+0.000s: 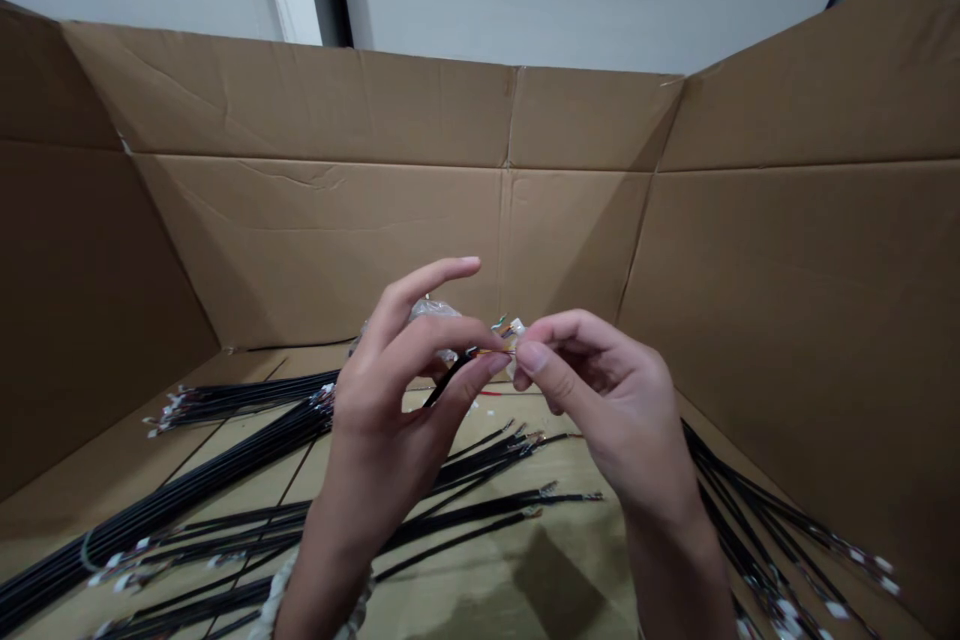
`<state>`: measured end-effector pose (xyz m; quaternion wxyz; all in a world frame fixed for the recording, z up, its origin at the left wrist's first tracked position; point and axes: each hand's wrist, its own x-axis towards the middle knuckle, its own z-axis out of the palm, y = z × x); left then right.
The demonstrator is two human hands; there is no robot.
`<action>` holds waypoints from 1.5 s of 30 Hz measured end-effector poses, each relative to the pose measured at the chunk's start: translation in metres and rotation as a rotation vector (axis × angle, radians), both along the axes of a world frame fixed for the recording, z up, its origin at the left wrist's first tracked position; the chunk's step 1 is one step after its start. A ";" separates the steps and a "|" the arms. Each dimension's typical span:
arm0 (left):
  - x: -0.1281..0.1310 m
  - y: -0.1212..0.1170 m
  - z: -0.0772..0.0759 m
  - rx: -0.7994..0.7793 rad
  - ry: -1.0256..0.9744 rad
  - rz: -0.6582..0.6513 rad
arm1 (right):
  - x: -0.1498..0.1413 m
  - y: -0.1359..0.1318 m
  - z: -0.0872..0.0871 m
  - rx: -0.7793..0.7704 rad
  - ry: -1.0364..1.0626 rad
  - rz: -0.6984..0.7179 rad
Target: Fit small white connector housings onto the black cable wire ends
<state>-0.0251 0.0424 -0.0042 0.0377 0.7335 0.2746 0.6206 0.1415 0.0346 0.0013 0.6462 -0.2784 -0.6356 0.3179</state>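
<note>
Matt, lightly creased cardboard panels (337, 220) span the frame's middle, with smooth, faintly shiny plastic-looking cables (187, 492) at lower left, a glossy, crinkled clear plastic bag (435, 309) near centre and a gathered cloth-like band (280, 600) at the bottom.

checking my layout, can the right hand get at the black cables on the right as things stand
Probably yes: the right hand is near the black cables, nothing visible blocks the way, though it is busy at thin wires.

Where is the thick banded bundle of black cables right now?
At lower left in the head view, the thick bundle slants up toward the left hand, just below the smaller group of white-tipped black cables.
</note>
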 end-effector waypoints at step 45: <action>0.005 -0.009 0.006 -0.356 -0.211 -0.187 | -0.001 -0.001 -0.003 0.293 -0.143 -0.180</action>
